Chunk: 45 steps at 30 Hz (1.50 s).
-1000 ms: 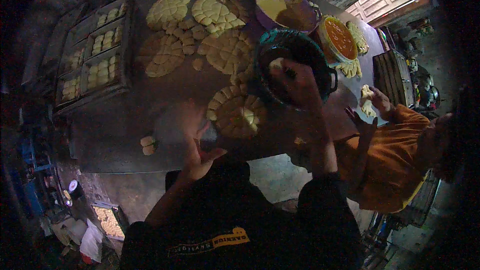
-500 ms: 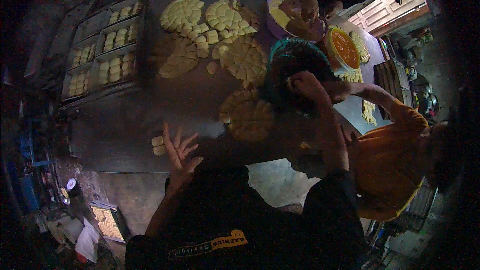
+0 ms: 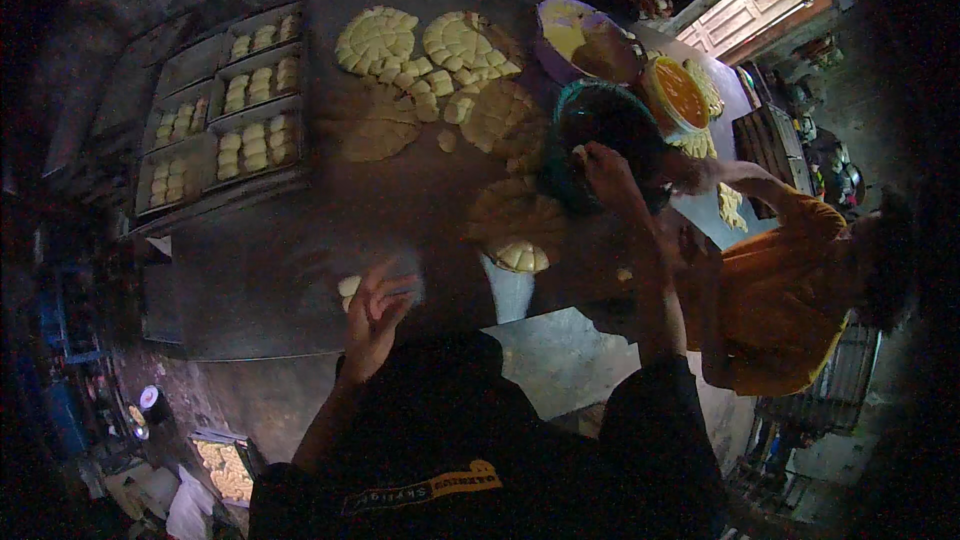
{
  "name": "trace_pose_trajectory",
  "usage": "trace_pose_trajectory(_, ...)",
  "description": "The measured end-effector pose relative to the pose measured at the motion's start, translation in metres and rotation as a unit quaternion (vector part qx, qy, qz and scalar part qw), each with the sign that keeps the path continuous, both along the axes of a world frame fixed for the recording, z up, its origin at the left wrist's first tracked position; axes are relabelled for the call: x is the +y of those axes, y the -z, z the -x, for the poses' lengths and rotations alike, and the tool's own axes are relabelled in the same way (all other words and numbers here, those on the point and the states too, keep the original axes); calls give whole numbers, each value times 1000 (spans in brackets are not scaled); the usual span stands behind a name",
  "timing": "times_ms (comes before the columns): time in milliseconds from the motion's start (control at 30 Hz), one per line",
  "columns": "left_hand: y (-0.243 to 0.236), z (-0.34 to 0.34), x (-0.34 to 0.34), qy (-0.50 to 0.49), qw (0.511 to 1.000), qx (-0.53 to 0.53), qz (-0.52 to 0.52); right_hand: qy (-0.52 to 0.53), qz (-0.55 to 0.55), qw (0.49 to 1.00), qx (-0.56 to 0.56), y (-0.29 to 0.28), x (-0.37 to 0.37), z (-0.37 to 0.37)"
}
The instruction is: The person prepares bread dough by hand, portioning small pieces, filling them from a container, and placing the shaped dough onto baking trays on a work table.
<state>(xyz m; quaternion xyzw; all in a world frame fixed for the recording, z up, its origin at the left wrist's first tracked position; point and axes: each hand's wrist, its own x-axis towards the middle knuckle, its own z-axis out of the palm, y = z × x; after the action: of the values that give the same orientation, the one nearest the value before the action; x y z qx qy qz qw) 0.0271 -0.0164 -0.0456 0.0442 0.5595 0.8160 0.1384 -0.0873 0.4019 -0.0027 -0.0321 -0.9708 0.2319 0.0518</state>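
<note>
My left hand (image 3: 378, 298) is low over the front of the table, fingers loosely bent and apart, holding nothing that I can see. Beside its fingertips lies a small pale piece of dough (image 3: 348, 287), partly covered by the hand. Over a dark teal basin (image 3: 572, 100) is my right hand (image 3: 606, 172), its fingers pinched together. Something small and pale shows at those fingertips, too dim to name. The basin's contents are dark. In front of me rests a scored dough round (image 3: 522, 257), mostly in shadow.
A compartmented tray (image 3: 210, 128) with rows of dough pieces stands at the left. Several cut dough rounds (image 3: 377, 40) lie at the back. A purple tub (image 3: 552, 65) and a bucket of orange filling (image 3: 681, 92) stand beyond the basin. Close at right is a person in orange (image 3: 785, 290); another stands behind.
My left hand's spread fingers have drawn in beside the dough piece. My right hand remains at the basin. The far person's hand has left the purple tub. The view has shifted slightly.
</note>
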Motion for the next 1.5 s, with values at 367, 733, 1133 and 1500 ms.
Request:
trace_pose_trajectory(367,28,12,-14,37,991,24,129,-29,558,799,-221,13,-217,-91)
trace_pose_trajectory(733,-3,14,16,-57,962,96,247,-267,111,957,-1,-12,-228,-89)
trace_pose_trajectory(1133,-17,10,41,19,981,-176,-75,-203,316,920,-117,-24,-168,-112)
trace_pose_trajectory(1500,1,6,71,-111,986,-13,121,-327,276,903,28,-26,-138,-80)
